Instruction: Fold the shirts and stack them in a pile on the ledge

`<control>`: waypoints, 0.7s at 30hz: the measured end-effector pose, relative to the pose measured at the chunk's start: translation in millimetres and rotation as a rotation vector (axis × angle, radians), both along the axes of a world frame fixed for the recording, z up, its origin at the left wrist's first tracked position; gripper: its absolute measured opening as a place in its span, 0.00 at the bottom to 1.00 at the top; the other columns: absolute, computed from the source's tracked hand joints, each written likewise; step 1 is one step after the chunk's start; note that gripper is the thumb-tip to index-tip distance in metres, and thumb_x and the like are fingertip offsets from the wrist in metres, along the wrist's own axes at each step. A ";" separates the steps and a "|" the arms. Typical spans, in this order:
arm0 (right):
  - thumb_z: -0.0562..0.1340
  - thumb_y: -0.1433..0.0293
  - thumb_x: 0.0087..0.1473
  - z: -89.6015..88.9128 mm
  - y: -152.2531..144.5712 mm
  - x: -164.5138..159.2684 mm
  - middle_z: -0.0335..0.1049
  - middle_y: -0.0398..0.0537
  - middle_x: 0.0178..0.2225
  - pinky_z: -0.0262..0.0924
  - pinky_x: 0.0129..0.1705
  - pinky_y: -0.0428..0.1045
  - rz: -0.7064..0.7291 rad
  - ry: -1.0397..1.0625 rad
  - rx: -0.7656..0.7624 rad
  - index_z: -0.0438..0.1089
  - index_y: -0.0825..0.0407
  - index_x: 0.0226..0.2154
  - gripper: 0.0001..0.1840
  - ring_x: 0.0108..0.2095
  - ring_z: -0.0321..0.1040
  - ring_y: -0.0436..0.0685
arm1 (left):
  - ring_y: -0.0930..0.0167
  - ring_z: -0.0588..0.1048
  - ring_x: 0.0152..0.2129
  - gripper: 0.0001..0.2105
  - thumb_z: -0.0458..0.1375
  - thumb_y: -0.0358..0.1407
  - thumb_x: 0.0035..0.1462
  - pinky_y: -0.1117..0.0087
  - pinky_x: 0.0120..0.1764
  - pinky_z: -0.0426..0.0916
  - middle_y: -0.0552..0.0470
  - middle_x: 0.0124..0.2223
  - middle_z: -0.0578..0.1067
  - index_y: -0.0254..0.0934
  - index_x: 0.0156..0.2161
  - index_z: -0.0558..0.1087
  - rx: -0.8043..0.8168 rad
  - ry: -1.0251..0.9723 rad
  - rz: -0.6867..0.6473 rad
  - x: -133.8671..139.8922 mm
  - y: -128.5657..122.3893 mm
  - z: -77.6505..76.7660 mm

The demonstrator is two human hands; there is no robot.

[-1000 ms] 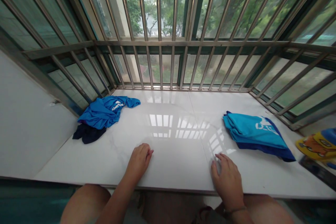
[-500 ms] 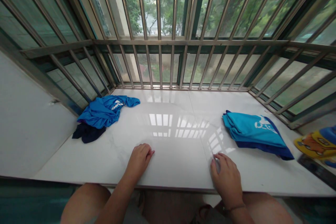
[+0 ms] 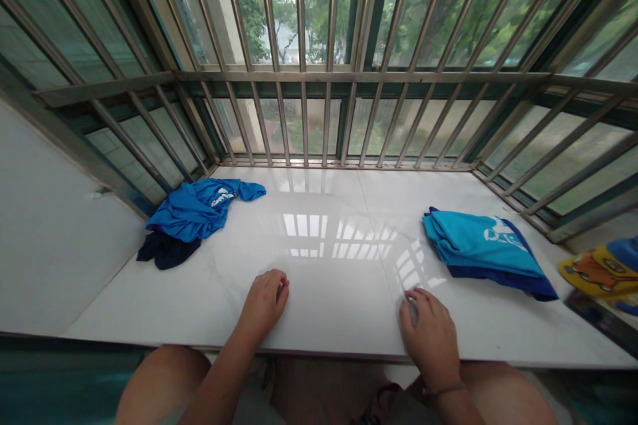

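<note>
Left hand (image 3: 264, 299) and right hand (image 3: 432, 332) rest on the bench (image 3: 333, 309), fingers relaxed, grasping nothing; the crumpled clothes (image 3: 192, 212) lie left, seemingly set apart from the folded stack (image 3: 473, 244) at right.

Worktop (image 3: 339, 319): smooth, glossy | crumpled clothes (image 3: 192, 212): creased cloth | folded clothes (image 3: 473, 239): matt cloth | window bars (image 3: 300, 13): shiny metal | wall (image 3: 44, 232): smooth, matt
</note>
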State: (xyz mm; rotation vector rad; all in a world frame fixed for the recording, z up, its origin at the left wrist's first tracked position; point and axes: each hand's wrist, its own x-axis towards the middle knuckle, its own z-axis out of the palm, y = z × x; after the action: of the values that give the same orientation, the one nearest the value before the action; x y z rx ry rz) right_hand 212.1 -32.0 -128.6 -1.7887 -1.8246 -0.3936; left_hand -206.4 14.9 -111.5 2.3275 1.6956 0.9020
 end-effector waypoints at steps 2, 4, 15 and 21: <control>0.58 0.61 0.69 0.2 0.2 0.1 0.77 0.61 0.49 0.66 0.56 0.61 0.002 -0.002 0.002 0.74 0.53 0.47 0.15 0.51 0.73 0.69 | 0.62 0.75 0.33 0.04 0.55 0.30 0.65 0.59 0.42 0.68 0.51 0.35 0.75 0.42 0.39 0.68 -0.019 -0.033 0.005 0.0 -1.5 0.8; 0.58 0.61 0.69 0.1 0.5 0.3 0.77 0.61 0.49 0.66 0.56 0.62 0.003 -0.003 0.003 0.74 0.53 0.47 0.15 0.51 0.74 0.69 | 0.61 0.75 0.34 0.04 0.53 0.30 0.65 0.58 0.42 0.69 0.50 0.35 0.75 0.43 0.39 0.67 -0.036 -0.055 0.004 -0.9 -2.4 0.7; 0.59 0.61 0.68 -1.6 -0.3 -0.3 0.78 0.62 0.50 0.65 0.58 0.62 -0.005 0.037 -0.027 0.74 0.52 0.48 0.14 0.53 0.73 0.69 | 0.61 0.76 0.35 0.07 0.49 0.34 0.70 0.57 0.43 0.71 0.49 0.36 0.76 0.43 0.40 0.68 -0.041 -0.108 0.026 -3.8 -2.9 -3.9; 0.59 0.61 0.68 -1.3 0.2 0.4 0.78 0.61 0.50 0.66 0.57 0.62 0.000 0.022 -0.017 0.74 0.53 0.47 0.14 0.52 0.73 0.69 | 0.61 0.75 0.35 0.07 0.48 0.32 0.69 0.57 0.43 0.71 0.49 0.36 0.75 0.43 0.40 0.67 -0.052 -0.103 0.016 -5.0 -3.1 -6.2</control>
State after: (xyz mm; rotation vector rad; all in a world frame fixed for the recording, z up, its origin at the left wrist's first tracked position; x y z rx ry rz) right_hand 212.5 -31.7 -129.9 -1.7980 -1.8180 -0.3576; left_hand -211.3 11.8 -117.6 2.1979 1.6784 0.9514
